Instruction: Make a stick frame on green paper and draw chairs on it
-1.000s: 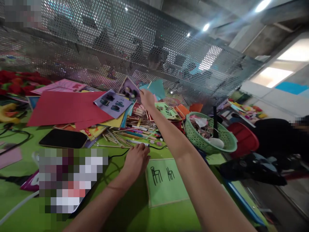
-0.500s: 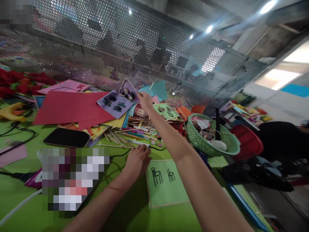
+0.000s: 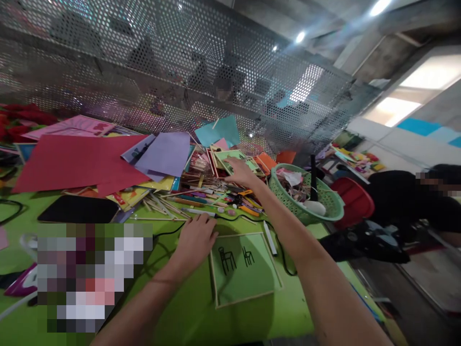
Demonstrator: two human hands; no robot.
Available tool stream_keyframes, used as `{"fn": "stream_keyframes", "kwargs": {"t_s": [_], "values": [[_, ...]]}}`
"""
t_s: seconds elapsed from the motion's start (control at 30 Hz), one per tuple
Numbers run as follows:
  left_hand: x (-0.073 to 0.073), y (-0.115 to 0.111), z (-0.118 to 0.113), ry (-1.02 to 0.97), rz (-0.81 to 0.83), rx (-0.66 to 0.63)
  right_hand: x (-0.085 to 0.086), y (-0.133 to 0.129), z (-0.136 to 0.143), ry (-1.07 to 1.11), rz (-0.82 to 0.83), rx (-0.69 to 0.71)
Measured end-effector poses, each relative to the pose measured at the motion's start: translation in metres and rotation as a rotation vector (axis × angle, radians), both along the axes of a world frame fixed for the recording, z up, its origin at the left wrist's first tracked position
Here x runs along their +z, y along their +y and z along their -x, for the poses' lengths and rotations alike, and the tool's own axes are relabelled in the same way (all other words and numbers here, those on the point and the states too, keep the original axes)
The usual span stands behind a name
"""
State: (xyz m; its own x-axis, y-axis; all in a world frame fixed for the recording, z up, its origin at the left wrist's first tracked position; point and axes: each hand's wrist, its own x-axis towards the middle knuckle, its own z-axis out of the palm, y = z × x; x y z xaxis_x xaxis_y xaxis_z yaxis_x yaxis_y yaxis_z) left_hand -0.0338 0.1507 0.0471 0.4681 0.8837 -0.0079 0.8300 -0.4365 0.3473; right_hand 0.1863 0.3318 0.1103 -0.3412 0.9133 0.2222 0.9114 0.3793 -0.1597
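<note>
My left hand [image 3: 196, 235] lies palm down on the green table, fingers stretched forward beside a white marker [image 3: 200, 211] and a black cable. My right hand [image 3: 242, 172] reaches over the pile with its fingers apart, at a green framed card [image 3: 234, 154]; whether the fingertips touch it I cannot tell. Close to my left hand is a green card [image 3: 239, 271] with thin wooden edging and two chairs drawn in black. A purple sheet [image 3: 165, 153] lies partly over another purple card [image 3: 139, 149] on red paper [image 3: 79, 161].
A green basket [image 3: 324, 211] of scraps stands right of the pile, near a red bin [image 3: 355, 202]. Pens and wooden sticks [image 3: 160, 204] lie in front. A phone [image 3: 77, 209] rests at left. Perforated metal [image 3: 162, 72] rises behind; a person in black [image 3: 403, 197] is at right.
My right hand has let go of the purple framed card and moved right to the green one. Purple paper now covers part of the other purple card. The view has shifted rightward.
</note>
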Motion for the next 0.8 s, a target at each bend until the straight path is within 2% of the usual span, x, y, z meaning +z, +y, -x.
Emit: {"fn": "stream_keyframes", "kwargs": {"t_s": [0.1,0.2,0.3,0.47,0.57,0.7,0.8], "values": [[-0.003,0.002,0.001,0.007,-0.005,-0.003,-0.013,-0.007,-0.026,-0.050,0.014,-0.029],[-0.006,0.005,0.002,0.020,-0.010,0.009,-0.016,-0.008,-0.033,-0.038,-0.018,-0.098],[-0.008,0.007,0.004,0.028,-0.017,0.028,-0.005,-0.003,-0.039,0.023,-0.077,-0.196],[-0.007,0.009,0.006,0.036,-0.028,0.031,0.026,0.010,-0.060,0.146,-0.179,-0.378],[-0.006,0.009,0.006,0.047,-0.029,0.027,0.032,0.017,-0.067,0.178,-0.214,-0.425],[-0.005,0.011,0.006,0.063,-0.028,0.022,0.015,0.021,-0.058,0.150,-0.180,-0.420],[-0.006,0.012,0.007,0.073,-0.012,0.017,-0.004,0.020,-0.048,0.081,-0.109,-0.341]]}}
